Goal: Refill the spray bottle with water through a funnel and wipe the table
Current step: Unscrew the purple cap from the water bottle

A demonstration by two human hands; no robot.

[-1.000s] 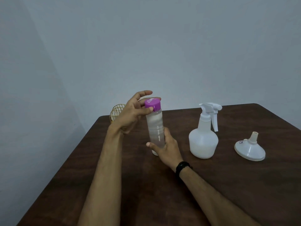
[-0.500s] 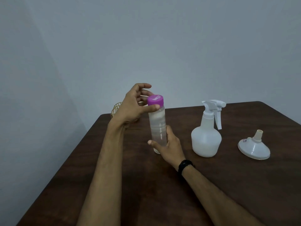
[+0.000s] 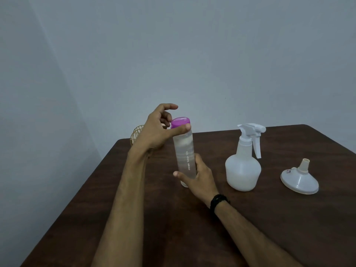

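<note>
A clear water bottle [image 3: 184, 153] with a purple cap [image 3: 180, 122] stands upright on the dark wooden table [image 3: 269, 218]. My right hand [image 3: 198, 176] grips its lower part. My left hand [image 3: 156, 130] is at the cap, thumb pressed on the cap's front and fingers curled behind it. To the right stands a white spray bottle [image 3: 243, 166] with its trigger head on. Further right a white funnel [image 3: 299, 179] lies mouth down, spout pointing up.
A small golden wire basket [image 3: 136, 134] sits at the table's far left corner, partly hidden behind my left hand. Grey walls close the scene behind and to the left. The table's left edge runs diagonally toward me.
My left thumb has shifted across the purple cap, as if turning it. The bottle has stayed upright in my right hand. The view has shifted slightly.
</note>
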